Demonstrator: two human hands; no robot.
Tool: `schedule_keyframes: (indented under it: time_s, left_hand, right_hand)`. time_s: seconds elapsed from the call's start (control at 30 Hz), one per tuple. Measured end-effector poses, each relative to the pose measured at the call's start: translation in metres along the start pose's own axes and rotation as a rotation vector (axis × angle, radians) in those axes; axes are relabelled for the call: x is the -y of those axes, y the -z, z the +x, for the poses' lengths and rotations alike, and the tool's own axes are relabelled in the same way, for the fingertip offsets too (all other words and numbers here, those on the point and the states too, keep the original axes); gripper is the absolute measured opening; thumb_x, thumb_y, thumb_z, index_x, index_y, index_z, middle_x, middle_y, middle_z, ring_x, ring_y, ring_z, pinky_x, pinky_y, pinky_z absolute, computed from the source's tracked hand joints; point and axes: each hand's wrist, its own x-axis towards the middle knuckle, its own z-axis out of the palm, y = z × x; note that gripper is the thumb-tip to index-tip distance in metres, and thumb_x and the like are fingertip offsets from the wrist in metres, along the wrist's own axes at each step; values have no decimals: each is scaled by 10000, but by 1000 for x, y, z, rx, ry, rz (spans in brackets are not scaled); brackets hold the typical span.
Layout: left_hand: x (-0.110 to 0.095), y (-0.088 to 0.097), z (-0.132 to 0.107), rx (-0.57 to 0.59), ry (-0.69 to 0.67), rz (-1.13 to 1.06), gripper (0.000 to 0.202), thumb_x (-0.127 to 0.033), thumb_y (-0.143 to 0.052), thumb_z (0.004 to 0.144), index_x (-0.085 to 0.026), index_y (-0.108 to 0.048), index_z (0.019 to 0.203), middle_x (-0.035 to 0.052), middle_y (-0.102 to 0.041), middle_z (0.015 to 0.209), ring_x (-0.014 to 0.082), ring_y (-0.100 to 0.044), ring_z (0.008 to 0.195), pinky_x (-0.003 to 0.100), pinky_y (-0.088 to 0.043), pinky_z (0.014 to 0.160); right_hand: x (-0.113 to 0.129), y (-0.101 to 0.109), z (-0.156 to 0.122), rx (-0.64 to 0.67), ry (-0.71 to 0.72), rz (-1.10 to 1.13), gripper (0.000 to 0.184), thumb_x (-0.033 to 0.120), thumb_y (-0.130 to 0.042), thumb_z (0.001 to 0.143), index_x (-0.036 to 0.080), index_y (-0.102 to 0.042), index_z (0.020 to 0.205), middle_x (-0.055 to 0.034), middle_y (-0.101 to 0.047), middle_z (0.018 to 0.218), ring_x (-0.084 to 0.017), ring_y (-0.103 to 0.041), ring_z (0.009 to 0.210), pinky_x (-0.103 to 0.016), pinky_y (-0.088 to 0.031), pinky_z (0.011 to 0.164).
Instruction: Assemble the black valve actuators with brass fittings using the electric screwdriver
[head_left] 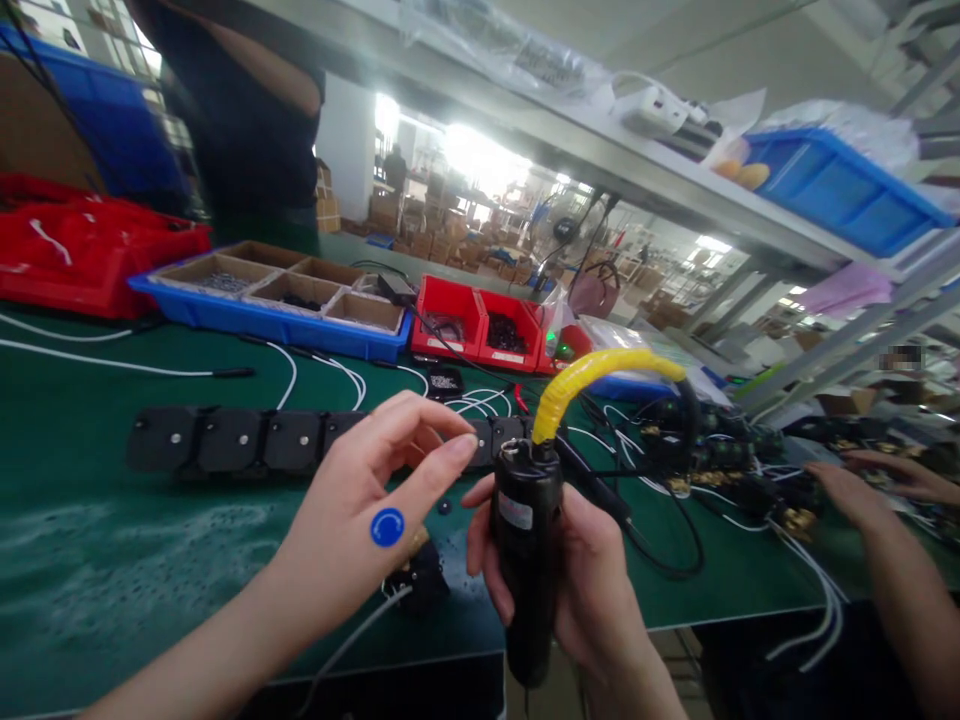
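My right hand (pixel 581 575) is wrapped round a black electric screwdriver (pixel 525 545) held upright, with a yellow-wrapped cable (pixel 592 375) arching from its top. My left hand (pixel 375 500) hovers beside the tool's top, thumb and forefinger pinched together at the tips; whether something tiny sits between them I cannot see. A blue round sticker (pixel 387 527) marks its back. Under the left hand lies a small black part with a brass fitting (pixel 420 575) and a white wire. A row of black square fixtures (pixel 247 440) lies on the green mat (pixel 112 560) behind.
A blue tray of cardboard compartments (pixel 277 300) and red bins (pixel 480 320) stand at the back, a red crate (pixel 82 250) far left. A co-worker's hands (pixel 862 490) work among black parts and wires at right. Another person in dark clothes (pixel 240 120) stands behind the table. A shelf runs overhead.
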Motion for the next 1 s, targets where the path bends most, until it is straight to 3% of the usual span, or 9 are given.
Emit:
schedule_keyframes:
  time_s: [0.13, 0.27, 0.37, 0.5, 0.63, 0.77, 0.9, 1.0]
  left_hand:
    - [40, 18, -27, -77, -41, 214, 187, -410, -597, 961, -268, -719, 955, 2, -714, 983, 182, -697, 923, 253, -553, 821]
    - [75, 21, -51, -13, -33, 266, 189, -400, -616, 971, -315, -728, 1097, 17, -730, 1161, 223, -699, 1097, 284, -566, 937]
    - [86, 11, -59, 54, -19, 234, 210, -374, -611, 979, -311, -745, 1128, 41, -746, 1202, 241, -714, 1116, 319, -578, 954]
    - [90, 4, -64, 62, 34, 187, 201, -355, -595, 984, -276, -752, 1083, 41, -780, 1103, 219, -739, 1045, 288, -587, 898]
    - [96, 3, -72, 84, 120, 134, 231, -379, -572, 1004, -297, -725, 1156, 19, -774, 1137, 203, -732, 1060, 266, -566, 921]
    - [100, -2, -78, 56, 213, 35, 282, -399, -494, 1037, -306, -720, 1179, 21, -758, 1189, 209, -708, 1124, 290, -534, 997]
    - [101, -3, -75, 124, 213, 22, 356, -412, -428, 1062, -317, -692, 1281, 40, -748, 1245, 228, -690, 1176, 335, -533, 1035]
    - [99, 0, -69, 167, 185, 43, 375, -398, -411, 1062, -321, -697, 1290, 44, -746, 1257, 230, -689, 1196, 353, -533, 1057]
  right_hand:
    - [13, -6, -2, -4, 98, 17, 530, 610, -615, 852, 132, -681, 1072, -97, -703, 774, -126, -545, 478, -218, -411, 450]
    - [40, -20, -1, -39, 284, -11, 439, 548, -653, 798, 151, -712, 977, -103, -702, 730, -157, -564, 465, -245, -430, 422]
    - [55, -29, 5, -119, 461, -63, 417, 588, -674, 862, 179, -737, 908, -76, -700, 729, -152, -574, 441, -232, -414, 367]
    - [69, -36, 10, -220, 652, -126, 549, 703, -553, 942, 192, -713, 819, -29, -611, 666, -108, -500, 385, -204, -337, 301]
    - [80, -39, 13, -192, 598, -139, 593, 719, -449, 962, 206, -732, 872, -57, -605, 687, -153, -534, 460, -251, -386, 360]
    - [78, -36, 16, -141, 550, -196, 383, 535, -491, 942, 232, -700, 1047, -81, -663, 768, -202, -573, 597, -275, -432, 431]
    - [67, -25, 14, -73, 535, -324, 500, 527, -407, 937, 244, -601, 1300, -108, -709, 963, -219, -607, 686, -294, -458, 482]
    - [64, -18, 11, -17, 506, -377, 502, 564, -377, 969, 278, -594, 1320, -107, -715, 1032, -226, -612, 717, -306, -473, 502]
